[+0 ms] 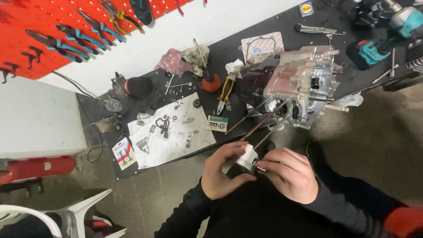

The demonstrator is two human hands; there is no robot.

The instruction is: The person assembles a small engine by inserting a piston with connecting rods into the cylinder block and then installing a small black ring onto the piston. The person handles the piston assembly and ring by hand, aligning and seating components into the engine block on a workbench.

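- My left hand (224, 169) clamped round short silver metal piston (246, 159), off bench's front edge; steadies it
- My right hand (288, 172) fingertips pinched at its side; can't tell on what

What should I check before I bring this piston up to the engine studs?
1. Left hand grip on the piston: fingers wrap its side, ok.
2. Right hand at the piston's lower edge: fingertips pinch something small there; what it is, cannot tell.
3. Long studs on the engine case: bare and sticking out toward the hands, ok.
4. Small parts on the white cloth: spread loose near the bench edge, not ok.
5. Yellow-handled pliers: lying on the bench beside the engine, within sight, ok.
6. Piston rings seated: hidden by the fingers, cannot tell.
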